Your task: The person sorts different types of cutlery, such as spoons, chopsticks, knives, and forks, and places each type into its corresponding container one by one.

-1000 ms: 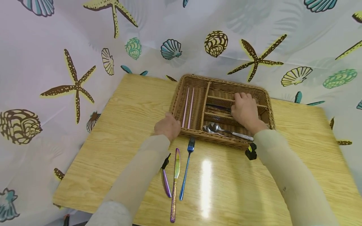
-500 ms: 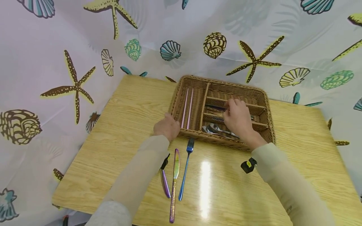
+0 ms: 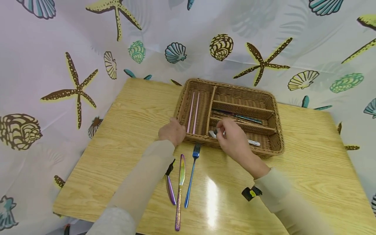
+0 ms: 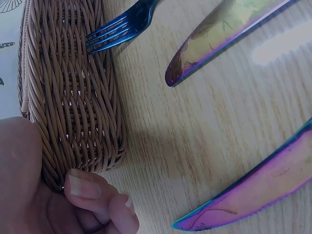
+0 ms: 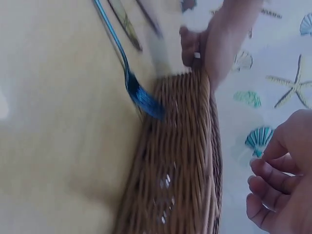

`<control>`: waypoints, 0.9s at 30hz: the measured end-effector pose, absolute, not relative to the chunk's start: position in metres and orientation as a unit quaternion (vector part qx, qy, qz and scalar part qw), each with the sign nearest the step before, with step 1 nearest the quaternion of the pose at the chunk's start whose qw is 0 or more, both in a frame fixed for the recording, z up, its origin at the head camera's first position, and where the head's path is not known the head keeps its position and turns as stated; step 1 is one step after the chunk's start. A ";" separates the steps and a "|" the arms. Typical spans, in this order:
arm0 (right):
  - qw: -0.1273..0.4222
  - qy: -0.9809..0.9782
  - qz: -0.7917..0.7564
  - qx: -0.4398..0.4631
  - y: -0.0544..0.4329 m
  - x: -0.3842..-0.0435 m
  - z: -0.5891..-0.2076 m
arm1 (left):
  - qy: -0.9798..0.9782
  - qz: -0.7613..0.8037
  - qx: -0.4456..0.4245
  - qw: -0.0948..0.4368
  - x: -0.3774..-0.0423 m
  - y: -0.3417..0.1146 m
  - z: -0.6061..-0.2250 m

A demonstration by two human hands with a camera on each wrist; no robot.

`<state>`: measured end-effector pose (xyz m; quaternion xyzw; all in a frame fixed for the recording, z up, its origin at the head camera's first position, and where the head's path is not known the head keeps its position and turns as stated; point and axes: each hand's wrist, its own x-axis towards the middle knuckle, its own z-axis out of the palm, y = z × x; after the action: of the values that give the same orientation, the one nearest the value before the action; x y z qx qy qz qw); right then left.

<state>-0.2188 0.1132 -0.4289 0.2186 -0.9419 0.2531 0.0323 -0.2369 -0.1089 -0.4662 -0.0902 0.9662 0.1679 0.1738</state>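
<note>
My left hand [image 3: 172, 132] grips the near left corner of a brown wicker cutlery tray [image 3: 277, 125], its fingers curled by the rim. Over the tray's front compartment is my right hand [image 3: 233, 138], above metal spoons [image 3: 212, 133]. In the right wrist view that hand's fingers [image 5: 265, 168] are loosely bent, with nothing visible between them. It hides most of the spoons; a white-patterned handle [image 3: 254, 143] shows past it. Two pink chopsticks [image 3: 193, 112] lie in the left compartment. Dark and blue cutlery [image 3: 246, 118] fills part of the middle one.
On the wooden table [image 3: 117, 156] before the tray lie a blue fork [image 3: 192, 176], a rainbow-coloured knife [image 3: 182, 176] and a purple-handled knife [image 3: 171, 191], partly under the left forearm. A shell-printed curtain [image 3: 152, 29] hangs behind the table.
My right hand has moved left and toward me, from the tray's middle divider to the spoons in front, uncovering the middle compartment. The left hand stays at the corner.
</note>
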 end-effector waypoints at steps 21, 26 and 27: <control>-0.118 -0.931 0.296 0.178 0.077 -0.156 -0.491 | 0.965 0.178 -0.089 0.170 -0.236 -0.109 -0.462; -0.146 -0.931 0.296 0.159 0.072 -0.151 -0.503 | 0.965 0.172 -0.089 0.174 -0.235 -0.109 -0.462; -0.150 -0.932 0.293 0.154 0.072 -0.150 -0.505 | 0.965 0.171 -0.088 0.177 -0.235 -0.109 -0.462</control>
<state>-0.1502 0.0716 -0.5051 0.1539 -0.9317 0.2930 -0.1496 -0.2354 -0.1091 -0.4620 -0.0880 0.9653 0.1705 0.1769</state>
